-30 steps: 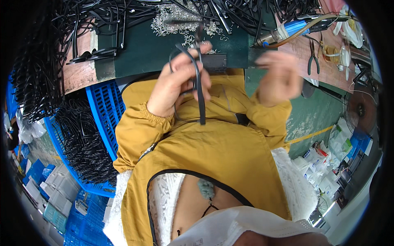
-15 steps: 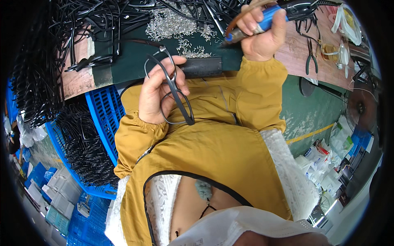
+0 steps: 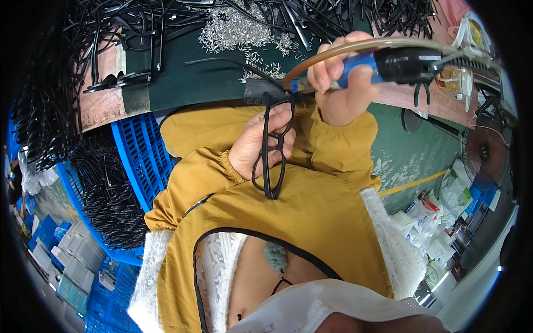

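A black eyeglass frame (image 3: 268,145) is gripped in my left hand (image 3: 256,143), fingers wrapped round its rims, in front of the bench edge. One temple arm reaches back over the bench top. My right hand (image 3: 347,91) is closed round a blue and black electric screwdriver (image 3: 361,71), held nearly level. Its tip is at the upper corner of the eyeglass frame, by the hinge; whether it touches a screw is too small to tell. A brown hose (image 3: 333,51) curves over the screwdriver. Small silvery screws (image 3: 236,30) lie heaped on the green mat (image 3: 183,83) beyond my hands.
Loose black temple arms (image 3: 161,22) pile up on the bench's far side. At my left a blue basket (image 3: 141,152) holds many black eyeglass parts (image 3: 111,194). Pliers (image 3: 422,94) hang at the bench's right edge. A fan (image 3: 484,150) stands at the far right.
My left hand has moved right and turned the eyeglass frame more upright. My right hand has come down and nearer, bringing the screwdriver's tip to the frame's corner.
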Demonstrator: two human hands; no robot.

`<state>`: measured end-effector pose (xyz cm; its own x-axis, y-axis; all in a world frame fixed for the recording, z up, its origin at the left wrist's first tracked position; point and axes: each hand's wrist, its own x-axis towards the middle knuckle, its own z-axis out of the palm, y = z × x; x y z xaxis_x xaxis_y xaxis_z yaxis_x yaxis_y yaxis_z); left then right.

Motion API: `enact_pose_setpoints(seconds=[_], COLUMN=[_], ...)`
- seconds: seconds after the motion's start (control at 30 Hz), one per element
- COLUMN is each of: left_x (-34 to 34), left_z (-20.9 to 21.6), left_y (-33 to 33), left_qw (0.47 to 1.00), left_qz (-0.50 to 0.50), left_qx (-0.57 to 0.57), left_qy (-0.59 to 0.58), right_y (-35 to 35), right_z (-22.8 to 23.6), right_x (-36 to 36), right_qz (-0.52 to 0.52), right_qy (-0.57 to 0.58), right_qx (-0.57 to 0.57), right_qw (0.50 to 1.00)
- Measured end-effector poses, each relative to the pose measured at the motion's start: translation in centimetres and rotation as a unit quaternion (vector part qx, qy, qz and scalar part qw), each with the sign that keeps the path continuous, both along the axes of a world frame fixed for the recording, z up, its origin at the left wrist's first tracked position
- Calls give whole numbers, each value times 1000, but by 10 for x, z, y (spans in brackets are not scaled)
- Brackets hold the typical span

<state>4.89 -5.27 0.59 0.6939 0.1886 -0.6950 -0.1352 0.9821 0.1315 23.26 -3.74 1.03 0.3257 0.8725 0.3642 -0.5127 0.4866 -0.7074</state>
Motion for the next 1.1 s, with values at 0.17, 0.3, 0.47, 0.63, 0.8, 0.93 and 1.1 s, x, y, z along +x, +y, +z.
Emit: enact_pose_setpoints(seconds=[0.17, 0.3, 0.47, 0.63, 0.8, 0.93, 1.1], left_x=[-1, -1, -4, -8, -3, -7, -26], left_z=[-6, -10, -17, -22, -19, -13, -6], left_y=[-3, -5, -8, -6, -7, -7, 13], left_qw=[999, 1000, 998, 996, 998, 999, 987], left_qz=[12, -1, -5, -3, 2, -13, 98], left_qx=[8, -7, 20, 12, 13, 44, 116], left_qy=[-48, -9, -51, -89, -63, -6, -52], right_y=[-13, -14, -16, -17, -12, -1, 27], right_z=[12, 13, 12, 10, 5, 10, -3], right_x=[-8, -11, -17, -17, -16, 1, 46], right_qz=[-63, -43, -25, -24, -8, 33, -178], right_qy=[37, 10, 25, 29, 18, 64, 4], right_qx=[12, -47, -46, -65, -44, -31, -19], right_qw=[997, 998, 998, 997, 999, 997, 984])
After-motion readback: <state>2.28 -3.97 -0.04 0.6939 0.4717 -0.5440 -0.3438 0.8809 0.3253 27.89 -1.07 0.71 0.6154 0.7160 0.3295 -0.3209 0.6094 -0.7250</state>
